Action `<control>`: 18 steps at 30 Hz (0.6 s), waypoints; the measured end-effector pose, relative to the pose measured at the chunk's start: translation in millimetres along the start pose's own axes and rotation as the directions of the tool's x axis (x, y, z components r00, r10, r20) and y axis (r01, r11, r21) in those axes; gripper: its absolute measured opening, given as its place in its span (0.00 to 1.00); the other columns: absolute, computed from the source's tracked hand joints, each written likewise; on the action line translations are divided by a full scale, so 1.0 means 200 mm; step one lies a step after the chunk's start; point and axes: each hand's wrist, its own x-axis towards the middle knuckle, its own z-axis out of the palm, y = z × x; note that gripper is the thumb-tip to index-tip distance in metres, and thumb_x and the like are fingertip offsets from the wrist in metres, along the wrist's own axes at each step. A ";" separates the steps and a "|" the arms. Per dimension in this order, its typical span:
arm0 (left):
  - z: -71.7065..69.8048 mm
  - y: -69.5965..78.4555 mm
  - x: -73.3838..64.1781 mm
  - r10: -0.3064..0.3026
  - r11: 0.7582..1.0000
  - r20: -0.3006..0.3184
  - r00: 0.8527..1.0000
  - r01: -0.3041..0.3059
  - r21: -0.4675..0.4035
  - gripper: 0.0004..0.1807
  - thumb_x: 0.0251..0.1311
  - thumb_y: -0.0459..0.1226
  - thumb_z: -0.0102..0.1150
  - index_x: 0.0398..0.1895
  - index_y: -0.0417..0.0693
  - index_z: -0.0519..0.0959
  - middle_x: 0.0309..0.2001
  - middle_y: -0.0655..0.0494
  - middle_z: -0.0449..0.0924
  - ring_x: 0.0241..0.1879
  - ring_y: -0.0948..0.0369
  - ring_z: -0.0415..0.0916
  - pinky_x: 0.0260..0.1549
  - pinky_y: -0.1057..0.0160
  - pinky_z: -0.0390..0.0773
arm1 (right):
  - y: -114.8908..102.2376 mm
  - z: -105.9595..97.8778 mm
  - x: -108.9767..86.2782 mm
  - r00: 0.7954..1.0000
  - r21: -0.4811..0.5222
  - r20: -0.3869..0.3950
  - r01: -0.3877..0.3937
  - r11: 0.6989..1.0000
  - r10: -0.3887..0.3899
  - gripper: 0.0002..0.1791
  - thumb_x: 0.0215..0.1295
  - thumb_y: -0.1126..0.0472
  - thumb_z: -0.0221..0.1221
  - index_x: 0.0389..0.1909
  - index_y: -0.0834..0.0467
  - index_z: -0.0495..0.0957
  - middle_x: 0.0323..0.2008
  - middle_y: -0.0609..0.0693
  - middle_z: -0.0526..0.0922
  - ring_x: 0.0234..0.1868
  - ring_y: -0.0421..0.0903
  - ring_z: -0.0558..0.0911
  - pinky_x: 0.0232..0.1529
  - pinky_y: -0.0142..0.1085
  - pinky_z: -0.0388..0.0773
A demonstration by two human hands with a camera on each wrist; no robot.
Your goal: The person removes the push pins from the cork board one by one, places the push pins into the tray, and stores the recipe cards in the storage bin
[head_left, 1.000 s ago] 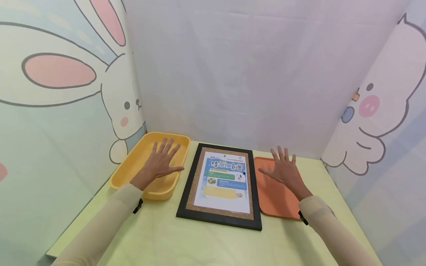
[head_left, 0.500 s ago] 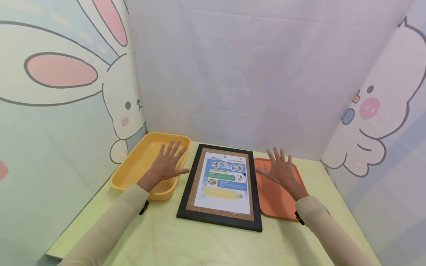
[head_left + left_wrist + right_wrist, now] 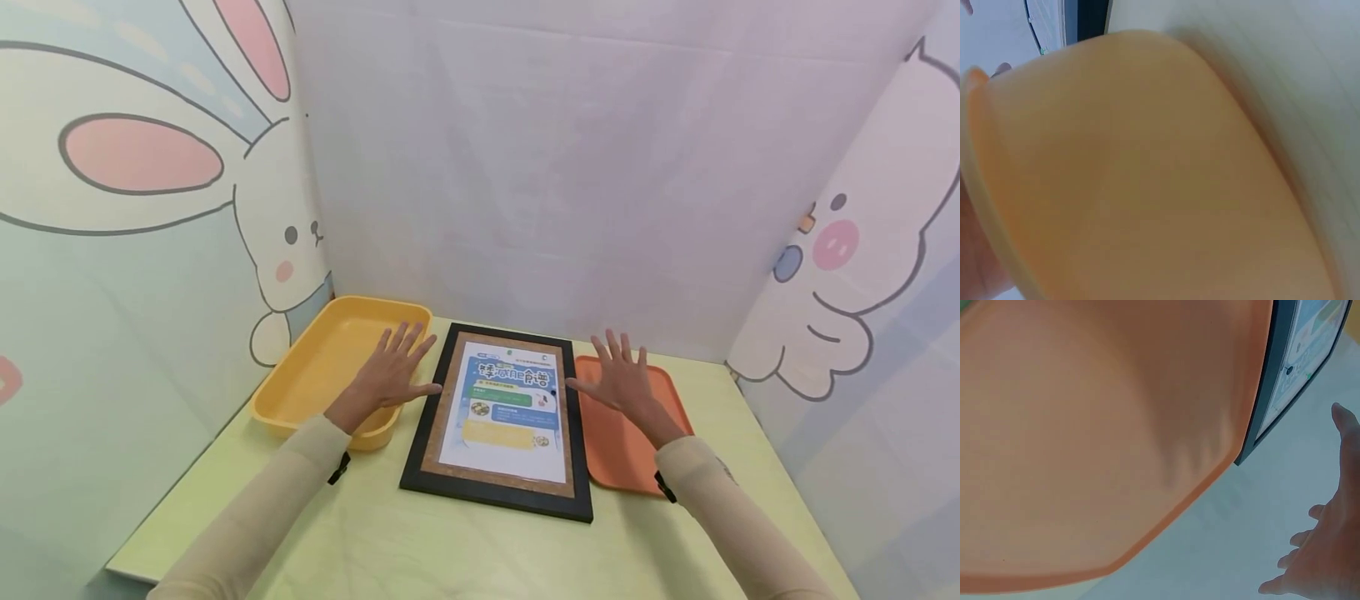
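My left hand (image 3: 386, 375) hovers with fingers spread at the right side of the yellow plastic tub (image 3: 315, 375), its thumb pointing across to the black frame's left edge. In the left wrist view, the tub's wall (image 3: 1141, 162) hides most of that hand. Spread likewise, my right hand (image 3: 618, 382) hangs over the orange tray (image 3: 622, 457), thumb overlapping the frame's right edge. Between the hands lies a black-framed cork board (image 3: 495, 498) bearing a printed poster (image 3: 510, 417) with a dark pin. Neither hand holds anything.
All of this lies on a pale green table (image 3: 420, 550). A plain whitish curtain (image 3: 525, 167) closes the back. Cartoon-printed panels, one with a rabbit (image 3: 277, 225) and one with a pink-cheeked figure (image 3: 862, 200), stand at the left and right.
Both hands have drifted inward toward the board, the left to the right and slightly down, the right to the left. Tub, board and tray have stayed put.
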 end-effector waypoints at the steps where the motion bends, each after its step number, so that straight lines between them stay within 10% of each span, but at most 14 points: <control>1: 0.00 0.01 0.00 0.001 1.000 -0.001 1.000 -0.001 0.002 0.53 0.52 0.72 0.48 0.75 0.53 0.53 0.75 0.43 0.45 0.73 0.41 0.41 0.67 0.39 0.44 | 0.00 0.01 0.00 1.000 -0.002 0.001 0.001 1.000 -0.001 0.59 0.47 0.27 0.62 0.74 0.56 0.54 0.74 0.62 0.47 0.73 0.67 0.44 0.63 0.70 0.38; 18: 0.07 0.13 0.07 -0.013 1.000 0.088 0.996 0.012 0.014 0.55 0.50 0.75 0.43 0.76 0.56 0.51 0.76 0.46 0.41 0.74 0.43 0.36 0.69 0.42 0.42 | -0.08 0.06 0.03 0.999 -0.007 -0.014 0.034 0.999 -0.034 0.60 0.45 0.26 0.62 0.73 0.56 0.55 0.74 0.63 0.49 0.72 0.67 0.46 0.63 0.70 0.40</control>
